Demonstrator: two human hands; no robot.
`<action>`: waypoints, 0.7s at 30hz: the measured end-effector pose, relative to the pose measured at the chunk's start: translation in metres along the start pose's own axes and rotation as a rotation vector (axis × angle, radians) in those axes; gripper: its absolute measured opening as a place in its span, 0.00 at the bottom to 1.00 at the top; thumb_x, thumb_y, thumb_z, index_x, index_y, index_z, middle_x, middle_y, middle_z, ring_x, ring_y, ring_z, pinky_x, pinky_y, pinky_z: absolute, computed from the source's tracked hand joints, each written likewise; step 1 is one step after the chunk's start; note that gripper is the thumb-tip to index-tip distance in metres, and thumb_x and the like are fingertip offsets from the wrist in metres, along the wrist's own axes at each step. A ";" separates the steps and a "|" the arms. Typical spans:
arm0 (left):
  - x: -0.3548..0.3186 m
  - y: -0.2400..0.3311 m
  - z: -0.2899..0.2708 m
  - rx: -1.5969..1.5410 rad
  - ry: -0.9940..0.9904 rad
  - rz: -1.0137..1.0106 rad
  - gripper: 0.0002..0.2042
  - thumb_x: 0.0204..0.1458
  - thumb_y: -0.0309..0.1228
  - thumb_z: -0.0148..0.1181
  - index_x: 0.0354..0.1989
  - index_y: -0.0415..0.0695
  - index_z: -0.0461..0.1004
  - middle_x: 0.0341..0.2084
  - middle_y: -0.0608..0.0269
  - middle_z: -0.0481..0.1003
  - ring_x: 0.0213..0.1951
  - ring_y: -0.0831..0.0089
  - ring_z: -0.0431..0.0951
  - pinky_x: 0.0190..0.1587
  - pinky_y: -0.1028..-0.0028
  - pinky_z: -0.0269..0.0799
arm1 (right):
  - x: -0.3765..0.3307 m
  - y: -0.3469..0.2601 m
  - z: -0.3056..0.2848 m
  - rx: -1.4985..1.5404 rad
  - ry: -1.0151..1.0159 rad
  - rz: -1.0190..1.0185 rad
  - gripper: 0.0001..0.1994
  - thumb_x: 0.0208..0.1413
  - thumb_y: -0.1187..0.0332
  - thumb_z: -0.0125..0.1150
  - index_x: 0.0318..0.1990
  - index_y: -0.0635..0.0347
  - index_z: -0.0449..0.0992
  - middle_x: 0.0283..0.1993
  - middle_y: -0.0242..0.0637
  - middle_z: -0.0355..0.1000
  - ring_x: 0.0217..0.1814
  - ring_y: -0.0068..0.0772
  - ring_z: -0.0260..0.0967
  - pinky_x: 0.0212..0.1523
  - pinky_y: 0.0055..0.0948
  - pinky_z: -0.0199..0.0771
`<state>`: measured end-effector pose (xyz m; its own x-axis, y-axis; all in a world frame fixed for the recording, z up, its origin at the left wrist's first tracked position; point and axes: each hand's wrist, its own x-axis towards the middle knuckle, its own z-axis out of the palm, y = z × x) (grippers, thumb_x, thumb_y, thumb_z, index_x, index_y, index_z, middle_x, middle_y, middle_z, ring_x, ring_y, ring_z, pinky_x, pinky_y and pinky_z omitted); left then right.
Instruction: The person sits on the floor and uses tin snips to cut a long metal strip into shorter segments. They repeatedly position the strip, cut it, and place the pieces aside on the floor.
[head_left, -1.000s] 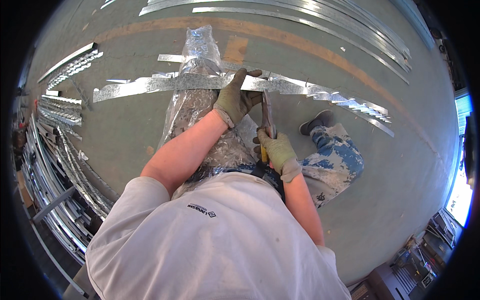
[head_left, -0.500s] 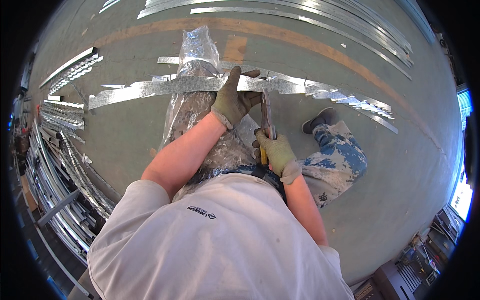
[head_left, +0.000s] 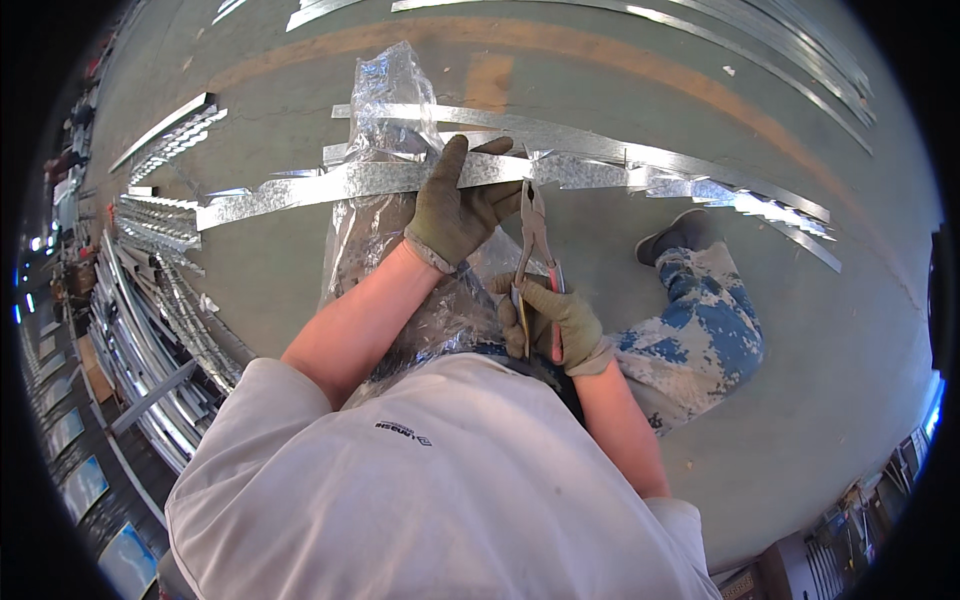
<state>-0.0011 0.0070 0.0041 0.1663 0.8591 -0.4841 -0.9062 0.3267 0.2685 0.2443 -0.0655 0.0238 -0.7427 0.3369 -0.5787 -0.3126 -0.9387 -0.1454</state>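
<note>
A long galvanized metal strip [head_left: 360,180] with cut, bent tabs lies across my leg. My left hand [head_left: 452,212], in an olive work glove, is closed round the strip near its middle, thumb over the front. My gloved right hand [head_left: 565,325] grips a pair of pliers [head_left: 536,232] with one yellowish and one red handle, the handles spread apart. The jaws point up at the strip's lower edge, just right of my left fingers; I cannot tell whether they touch it. Clear plastic film [head_left: 392,90] wraps the leg under the strip.
More metal strips [head_left: 720,188] lie just behind the held one. Long strips [head_left: 680,50] rest on the floor at the far side. At the left are piles of metal profiles [head_left: 150,330] and notched strips [head_left: 165,225]. My other leg [head_left: 700,310] is bent out to the right.
The pliers' handles have spread apart in my right hand, and the tool has turned so both handles show. My left hand keeps its hold on the strip.
</note>
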 end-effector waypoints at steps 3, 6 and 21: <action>0.005 -0.002 0.002 0.060 0.036 0.050 0.29 0.79 0.54 0.53 0.69 0.37 0.76 0.57 0.43 0.85 0.58 0.46 0.89 0.64 0.49 0.86 | 0.009 0.007 -0.008 0.182 -0.215 -0.006 0.25 0.77 0.54 0.64 0.68 0.66 0.79 0.40 0.38 0.82 0.30 0.36 0.80 0.31 0.39 0.79; 0.003 -0.005 0.005 0.071 0.120 0.054 0.29 0.79 0.53 0.52 0.70 0.38 0.75 0.57 0.43 0.85 0.58 0.47 0.89 0.63 0.50 0.87 | 0.011 0.008 -0.008 0.194 -0.232 -0.007 0.27 0.78 0.53 0.62 0.70 0.68 0.77 0.41 0.38 0.82 0.30 0.36 0.79 0.32 0.40 0.79; -0.010 0.007 0.003 0.197 0.060 0.115 0.27 0.79 0.53 0.55 0.72 0.44 0.73 0.62 0.46 0.84 0.59 0.48 0.89 0.63 0.45 0.88 | -0.006 -0.002 0.012 0.064 -0.139 -0.137 0.28 0.79 0.51 0.61 0.69 0.68 0.77 0.41 0.38 0.84 0.30 0.37 0.81 0.30 0.42 0.83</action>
<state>-0.0078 0.0014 0.0129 0.0378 0.8718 -0.4884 -0.8234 0.3041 0.4791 0.2424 -0.0649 0.0368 -0.7641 0.4718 -0.4400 -0.4498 -0.8785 -0.1609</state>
